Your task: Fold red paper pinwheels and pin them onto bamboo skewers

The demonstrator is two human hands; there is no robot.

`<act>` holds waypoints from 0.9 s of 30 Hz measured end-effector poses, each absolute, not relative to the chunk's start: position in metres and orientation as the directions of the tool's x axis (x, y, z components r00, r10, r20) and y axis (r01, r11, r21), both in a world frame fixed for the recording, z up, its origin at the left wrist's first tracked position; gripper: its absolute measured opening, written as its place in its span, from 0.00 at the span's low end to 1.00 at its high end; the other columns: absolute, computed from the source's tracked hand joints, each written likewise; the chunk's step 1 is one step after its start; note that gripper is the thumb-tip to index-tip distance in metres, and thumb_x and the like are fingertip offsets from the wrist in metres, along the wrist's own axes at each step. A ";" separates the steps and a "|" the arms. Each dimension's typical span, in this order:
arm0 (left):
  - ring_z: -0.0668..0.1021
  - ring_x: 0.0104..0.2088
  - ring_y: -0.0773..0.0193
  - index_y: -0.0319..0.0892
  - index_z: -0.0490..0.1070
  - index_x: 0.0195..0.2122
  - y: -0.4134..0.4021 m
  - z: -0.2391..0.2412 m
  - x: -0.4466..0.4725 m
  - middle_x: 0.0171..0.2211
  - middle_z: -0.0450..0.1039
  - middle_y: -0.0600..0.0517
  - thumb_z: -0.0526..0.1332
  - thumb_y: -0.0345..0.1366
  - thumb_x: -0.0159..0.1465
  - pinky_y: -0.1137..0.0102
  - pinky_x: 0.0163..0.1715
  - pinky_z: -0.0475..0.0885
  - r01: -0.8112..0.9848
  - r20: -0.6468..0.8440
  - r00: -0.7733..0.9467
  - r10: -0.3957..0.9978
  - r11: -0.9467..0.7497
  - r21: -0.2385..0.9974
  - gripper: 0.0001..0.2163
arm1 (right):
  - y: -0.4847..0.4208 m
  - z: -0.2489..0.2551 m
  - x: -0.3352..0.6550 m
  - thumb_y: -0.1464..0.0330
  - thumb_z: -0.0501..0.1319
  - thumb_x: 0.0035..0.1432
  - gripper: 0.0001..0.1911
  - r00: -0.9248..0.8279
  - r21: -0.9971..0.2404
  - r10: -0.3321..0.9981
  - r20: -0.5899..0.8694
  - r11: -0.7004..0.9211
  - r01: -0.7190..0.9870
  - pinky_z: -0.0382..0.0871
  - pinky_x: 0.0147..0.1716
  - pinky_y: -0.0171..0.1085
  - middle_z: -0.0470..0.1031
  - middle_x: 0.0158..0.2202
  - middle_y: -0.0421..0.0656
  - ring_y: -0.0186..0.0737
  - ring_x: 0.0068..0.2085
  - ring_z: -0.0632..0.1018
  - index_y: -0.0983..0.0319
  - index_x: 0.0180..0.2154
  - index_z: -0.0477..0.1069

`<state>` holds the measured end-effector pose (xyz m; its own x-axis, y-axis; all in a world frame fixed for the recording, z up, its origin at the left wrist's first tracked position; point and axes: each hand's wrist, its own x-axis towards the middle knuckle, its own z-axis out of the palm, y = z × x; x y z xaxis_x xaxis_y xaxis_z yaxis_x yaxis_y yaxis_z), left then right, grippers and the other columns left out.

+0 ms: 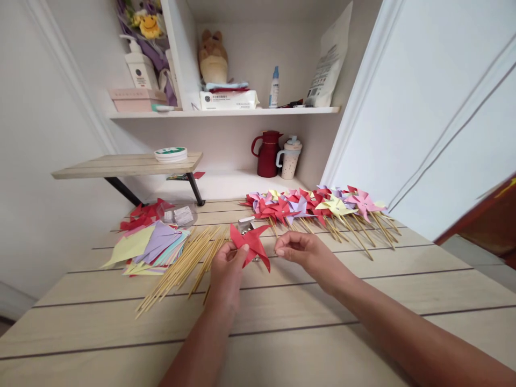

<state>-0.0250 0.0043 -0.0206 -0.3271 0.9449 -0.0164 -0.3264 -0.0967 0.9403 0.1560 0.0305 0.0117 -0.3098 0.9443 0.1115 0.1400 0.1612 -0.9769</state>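
My left hand (226, 271) pinches a red paper pinwheel (256, 243) near its middle, thumb on top, held above the table. Just to the right, my right hand (300, 250) has thumb and fingertips pressed together; whatever is between them is too small to make out. Behind the pinwheel stands a small open box (245, 222) with shiny metal bits, partly covered by the paper. Wooden sticks (177, 269) lie in a loose bundle left of my left hand. Beyond my right hand rest several pinwheels on sticks (298, 208), in red, purple, yellow and pink.
Coloured paper sheets (161, 247), folded red pieces (141, 215) and a clear plastic box (183, 215) lie at the left. Behind them is a raised wooden shelf (92, 167) on black legs. A red jug (269, 156) and a cup (289, 161) stand at the back.
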 end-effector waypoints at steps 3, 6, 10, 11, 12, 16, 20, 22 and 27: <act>0.76 0.27 0.66 0.40 0.76 0.30 0.004 -0.019 -0.024 0.27 0.78 0.52 0.69 0.37 0.54 0.73 0.31 0.68 -0.239 0.031 -0.356 0.934 -0.123 0.963 0.07 | 0.023 0.022 0.150 0.59 0.68 0.51 0.10 -0.335 -0.984 0.933 0.130 0.163 0.073 0.66 0.36 0.38 0.75 0.29 0.40 0.39 0.32 0.73 0.59 0.30 0.75; 0.75 0.27 0.66 0.40 0.75 0.29 0.004 -0.018 -0.024 0.27 0.78 0.52 0.69 0.38 0.55 0.73 0.30 0.68 -0.206 0.050 -0.371 0.927 -0.134 0.969 0.07 | 0.022 0.022 0.145 0.60 0.67 0.52 0.10 -0.336 -0.978 0.930 0.151 0.190 0.087 0.65 0.36 0.38 0.75 0.29 0.39 0.39 0.33 0.72 0.59 0.29 0.75; 0.75 0.26 0.67 0.41 0.74 0.29 0.003 -0.020 -0.024 0.26 0.77 0.53 0.69 0.39 0.56 0.74 0.29 0.67 -0.163 0.084 -0.364 0.928 -0.152 0.975 0.08 | 0.024 0.013 0.143 0.60 0.66 0.54 0.09 -0.279 -0.950 0.934 0.225 0.274 0.152 0.66 0.41 0.41 0.74 0.32 0.41 0.41 0.36 0.73 0.58 0.29 0.76; 0.75 0.27 0.67 0.41 0.74 0.29 0.003 -0.021 -0.024 0.26 0.77 0.53 0.69 0.39 0.57 0.74 0.29 0.68 -0.148 0.097 -0.359 0.928 -0.159 0.976 0.08 | 0.025 0.011 0.143 0.60 0.67 0.54 0.09 -0.270 -0.942 0.929 0.254 0.302 0.149 0.66 0.44 0.42 0.74 0.34 0.41 0.43 0.39 0.74 0.58 0.28 0.76; 0.75 0.27 0.66 0.41 0.74 0.29 0.003 -0.021 -0.024 0.26 0.77 0.53 0.69 0.39 0.57 0.74 0.30 0.68 -0.136 0.110 -0.353 0.929 -0.168 0.976 0.08 | 0.025 0.010 0.142 0.60 0.67 0.54 0.09 -0.266 -0.935 0.922 0.281 0.326 0.140 0.66 0.48 0.43 0.74 0.37 0.42 0.45 0.43 0.74 0.58 0.28 0.76; 0.76 0.29 0.64 0.42 0.77 0.29 0.001 -0.019 -0.022 0.28 0.78 0.52 0.70 0.38 0.55 0.73 0.32 0.69 -0.111 0.163 -0.342 0.926 -0.212 0.971 0.07 | 0.022 0.006 0.140 0.59 0.68 0.54 0.09 -0.259 -0.930 0.915 0.309 0.347 0.120 0.59 0.59 0.47 0.70 0.47 0.45 0.49 0.54 0.71 0.57 0.28 0.77; 0.76 0.30 0.64 0.42 0.77 0.30 0.001 -0.017 -0.021 0.28 0.78 0.52 0.69 0.37 0.56 0.73 0.32 0.69 -0.064 0.197 -0.350 0.916 -0.233 0.970 0.05 | 0.021 0.003 0.136 0.59 0.67 0.55 0.10 -0.257 -0.930 0.917 0.306 0.346 0.127 0.58 0.61 0.48 0.68 0.49 0.45 0.49 0.56 0.70 0.57 0.27 0.77; 0.76 0.30 0.64 0.42 0.77 0.31 0.001 -0.017 -0.021 0.29 0.78 0.51 0.68 0.37 0.58 0.72 0.33 0.70 -0.038 0.209 -0.345 0.915 -0.237 0.971 0.05 | 0.021 0.002 0.135 0.60 0.67 0.56 0.08 -0.262 -0.930 0.915 0.307 0.347 0.121 0.57 0.61 0.47 0.68 0.50 0.45 0.49 0.57 0.69 0.56 0.28 0.77; 0.76 0.32 0.63 0.43 0.77 0.32 0.000 -0.019 -0.022 0.31 0.77 0.51 0.68 0.36 0.58 0.72 0.34 0.70 0.024 0.264 -0.325 0.908 -0.271 0.962 0.03 | 0.021 0.002 0.135 0.62 0.67 0.56 0.08 -0.257 -0.927 0.910 0.325 0.360 0.103 0.57 0.61 0.46 0.70 0.50 0.45 0.49 0.58 0.69 0.57 0.27 0.76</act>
<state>-0.0220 -0.0001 -0.0189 -0.3255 0.9080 0.2639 0.0243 -0.2709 0.9623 0.1349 0.0206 0.0021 -0.2571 0.9102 0.3248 0.1029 0.3600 -0.9273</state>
